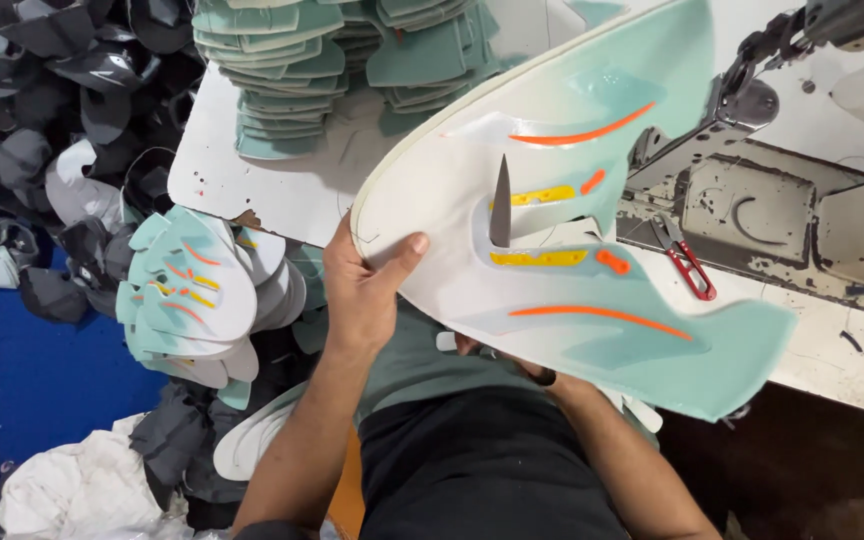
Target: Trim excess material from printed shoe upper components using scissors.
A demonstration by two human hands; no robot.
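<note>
The left hand (364,290) held a large flat shoe upper piece (562,210) by its left edge, with the thumb pressed on the white top face and the other fingers hidden under it, so the hand was closed on the piece. The right hand (512,358) was mostly covered by the same piece; only a small part of it showed below the lower edge, and it seemed to support the piece from beneath, but how far it was closed I could not tell. The piece was white and mint green, with orange curved stripes and yellow marks, and it had a narrow dark slit in its middle. It was held up in the air in front of the person, above the lap and partly over the edge of the white work table (282,180). On the table, behind the piece, stood stacks of mint green cut pieces (282,70). To the right was a sewing machine (752,170), and a small red-handled thread snip (687,260) lay on its base, just beside the held piece. To the left, below the table, lay a pile of similar white and mint uppers (187,295), and beyond it a heap of dark grey pieces (62,90) on the blue floor (42,380).
</note>
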